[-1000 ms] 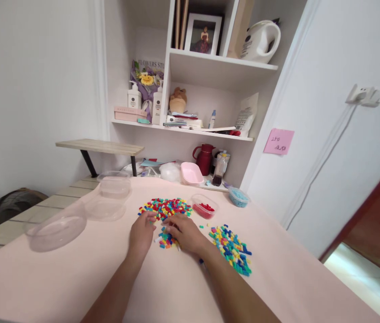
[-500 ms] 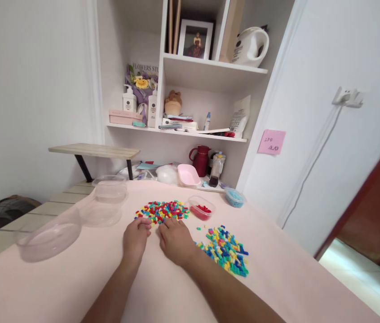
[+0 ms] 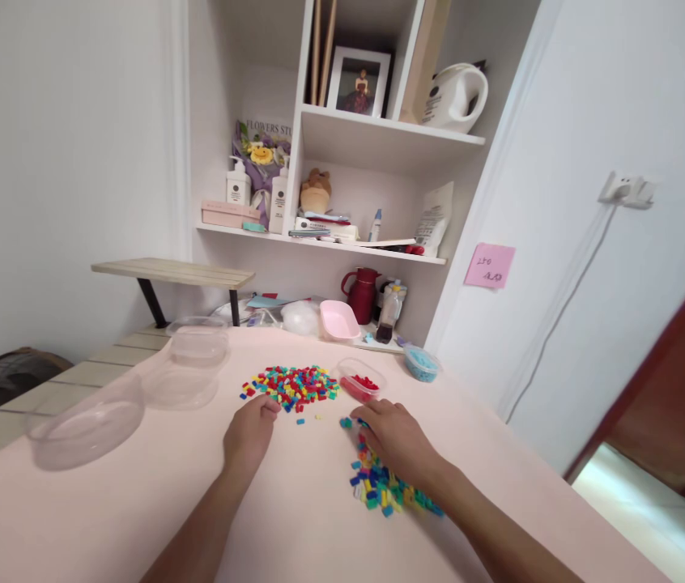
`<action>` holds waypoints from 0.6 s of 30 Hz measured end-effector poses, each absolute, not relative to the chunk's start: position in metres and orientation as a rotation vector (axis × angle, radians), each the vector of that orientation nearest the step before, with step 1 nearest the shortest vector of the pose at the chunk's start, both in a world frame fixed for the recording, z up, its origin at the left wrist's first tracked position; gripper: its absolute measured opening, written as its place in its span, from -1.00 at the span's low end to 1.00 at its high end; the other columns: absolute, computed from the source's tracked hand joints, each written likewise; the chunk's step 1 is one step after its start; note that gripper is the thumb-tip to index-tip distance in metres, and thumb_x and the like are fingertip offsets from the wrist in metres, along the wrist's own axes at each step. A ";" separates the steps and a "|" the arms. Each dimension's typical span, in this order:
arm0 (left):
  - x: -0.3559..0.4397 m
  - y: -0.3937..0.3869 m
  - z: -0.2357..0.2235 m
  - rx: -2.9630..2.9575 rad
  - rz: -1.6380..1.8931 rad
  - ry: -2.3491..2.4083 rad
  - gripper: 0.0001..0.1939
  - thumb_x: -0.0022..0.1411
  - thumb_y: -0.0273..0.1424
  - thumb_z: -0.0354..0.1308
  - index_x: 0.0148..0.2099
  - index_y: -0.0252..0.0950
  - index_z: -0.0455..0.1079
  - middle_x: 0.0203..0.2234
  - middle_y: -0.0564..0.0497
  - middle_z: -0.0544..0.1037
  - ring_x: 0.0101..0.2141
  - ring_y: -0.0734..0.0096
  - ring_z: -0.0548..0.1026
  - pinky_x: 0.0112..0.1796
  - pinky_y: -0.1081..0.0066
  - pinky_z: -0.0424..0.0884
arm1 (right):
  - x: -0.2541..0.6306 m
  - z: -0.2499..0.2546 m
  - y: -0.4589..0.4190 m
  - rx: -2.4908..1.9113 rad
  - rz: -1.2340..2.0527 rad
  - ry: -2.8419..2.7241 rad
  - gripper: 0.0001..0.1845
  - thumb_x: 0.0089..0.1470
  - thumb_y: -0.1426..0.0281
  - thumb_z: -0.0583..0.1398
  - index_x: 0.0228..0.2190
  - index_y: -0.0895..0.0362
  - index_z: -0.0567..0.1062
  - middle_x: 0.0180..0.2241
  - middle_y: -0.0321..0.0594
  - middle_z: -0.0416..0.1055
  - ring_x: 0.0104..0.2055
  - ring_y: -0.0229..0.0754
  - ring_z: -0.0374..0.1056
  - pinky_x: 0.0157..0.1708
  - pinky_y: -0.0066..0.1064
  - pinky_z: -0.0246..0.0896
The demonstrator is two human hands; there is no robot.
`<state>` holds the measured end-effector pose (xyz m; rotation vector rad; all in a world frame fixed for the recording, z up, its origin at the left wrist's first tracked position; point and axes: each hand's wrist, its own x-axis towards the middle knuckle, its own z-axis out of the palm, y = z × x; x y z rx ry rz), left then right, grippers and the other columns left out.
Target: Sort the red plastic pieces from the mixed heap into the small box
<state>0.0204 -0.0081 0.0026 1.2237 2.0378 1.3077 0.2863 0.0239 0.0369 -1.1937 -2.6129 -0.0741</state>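
A heap of small coloured blocks [image 3: 291,384] lies on the pink tabletop [image 3: 136,502]. My left hand [image 3: 249,433] rests palm down just short of that heap, fingers flat and together, tips touching its near edge. My right hand [image 3: 396,437] lies flat, fingers stretched out, on top of a second heap of coloured blocks [image 3: 379,487] to the right. A few stray blocks [image 3: 300,421] sit between the hands. A small clear tub holding red blocks [image 3: 364,379] stands just beyond my right hand.
A tub of light blue pieces [image 3: 421,363] stands at the table's far right. Clear plastic tubs [image 3: 197,343] and lids [image 3: 85,421] sit to the left. A pink dish [image 3: 340,319], a red jug [image 3: 362,293] and a bottle stand below the shelves.
My right hand has slid to the right, from beside the left hand onto the right-hand heap; the small cluster under it is gone from the middle. My left hand has barely moved.
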 end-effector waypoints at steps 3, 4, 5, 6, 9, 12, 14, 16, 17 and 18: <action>0.019 -0.007 0.002 1.260 1.289 2.029 -0.78 0.09 -0.48 0.05 -0.41 -0.13 0.51 -0.43 0.09 0.62 -0.41 0.40 0.53 -0.39 0.48 0.30 | 0.285 0.031 -0.009 -0.885 -0.023 -2.675 -0.72 0.19 0.36 0.10 -0.06 -0.03 0.45 0.01 -0.17 0.40 0.02 -0.06 0.25 0.04 -0.20 0.01; 0.019 -0.007 0.001 1.270 1.284 2.024 -0.78 0.09 -0.49 0.05 -0.40 -0.13 0.51 -0.43 0.09 0.62 -0.40 0.40 0.53 -0.39 0.48 0.31 | 0.284 0.028 -0.018 -0.769 -0.018 -2.715 -0.74 0.20 0.33 0.10 -0.07 -0.04 0.45 0.03 -0.18 0.39 0.03 -0.07 0.23 0.07 -0.19 -0.02; 0.019 -0.007 0.001 1.279 1.281 2.019 -0.78 0.08 -0.49 0.05 -0.39 -0.13 0.51 -0.44 0.09 0.62 -0.40 0.40 0.53 -0.38 0.48 0.31 | 0.283 0.024 -0.023 -0.702 -0.024 -2.735 -0.75 0.23 0.34 0.08 -0.08 -0.06 0.45 0.02 -0.21 0.39 0.03 -0.09 0.23 0.11 -0.18 -0.06; 0.019 -0.007 0.001 1.287 1.279 2.015 -0.78 0.08 -0.49 0.05 -0.38 -0.13 0.51 -0.44 0.09 0.62 -0.39 0.39 0.54 -0.38 0.48 0.32 | 0.283 0.021 -0.026 -0.686 -0.034 -2.726 -0.76 0.25 0.37 0.05 -0.10 -0.05 0.45 0.00 -0.23 0.41 0.02 -0.11 0.23 0.13 -0.18 -0.08; 0.019 -0.007 0.001 1.305 1.279 2.004 -0.78 0.08 -0.50 0.05 -0.40 -0.14 0.51 -0.44 0.09 0.62 -0.37 0.39 0.54 -0.36 0.48 0.32 | 0.288 0.014 -0.015 -0.797 -0.113 -2.683 -0.77 0.27 0.40 0.03 -0.17 0.00 0.47 -0.06 -0.20 0.44 0.01 -0.10 0.23 0.11 -0.17 -0.07; 0.020 -0.007 0.001 1.314 1.275 2.002 -0.78 0.07 -0.51 0.06 -0.41 -0.13 0.51 -0.45 0.11 0.62 -0.37 0.39 0.54 -0.35 0.48 0.32 | 0.295 0.016 0.005 -0.961 -0.220 -2.653 -0.75 0.27 0.44 0.02 -0.21 0.06 0.49 -0.11 -0.14 0.45 -0.01 -0.06 0.24 0.09 -0.12 -0.06; 0.020 -0.007 0.001 1.316 1.273 2.003 -0.79 0.06 -0.50 0.08 -0.41 -0.13 0.51 -0.45 0.11 0.62 -0.37 0.39 0.54 -0.36 0.48 0.31 | 0.293 0.019 0.012 -1.039 -0.262 -2.622 -0.74 0.24 0.50 0.03 -0.21 0.07 0.50 -0.10 -0.11 0.44 -0.01 -0.04 0.25 0.05 -0.13 -0.04; 0.021 -0.007 0.000 1.319 1.270 2.003 -0.79 0.06 -0.50 0.07 -0.41 -0.12 0.51 -0.45 0.12 0.62 -0.37 0.39 0.54 -0.37 0.49 0.31 | 0.283 0.022 0.013 -1.063 -0.249 -2.585 -0.74 0.20 0.53 0.05 -0.20 0.06 0.50 -0.10 -0.11 0.43 -0.01 -0.04 0.25 0.01 -0.17 -0.01; 0.021 -0.007 -0.001 1.322 1.268 2.002 -0.78 0.06 -0.50 0.06 -0.41 -0.12 0.51 -0.45 0.11 0.62 -0.37 0.39 0.54 -0.37 0.49 0.31 | 0.275 0.023 0.012 -1.054 -0.226 -2.570 -0.74 0.19 0.53 0.06 -0.18 0.05 0.49 -0.11 -0.13 0.43 -0.01 -0.05 0.25 -0.01 -0.19 0.00; 0.021 -0.007 -0.001 1.326 1.264 2.002 -0.78 0.07 -0.50 0.05 -0.41 -0.13 0.51 -0.45 0.11 0.62 -0.37 0.39 0.53 -0.37 0.49 0.30 | 0.265 0.023 0.011 -1.031 -0.194 -2.562 -0.75 0.18 0.52 0.08 -0.17 0.04 0.49 -0.12 -0.15 0.44 -0.02 -0.06 0.25 -0.03 -0.21 0.01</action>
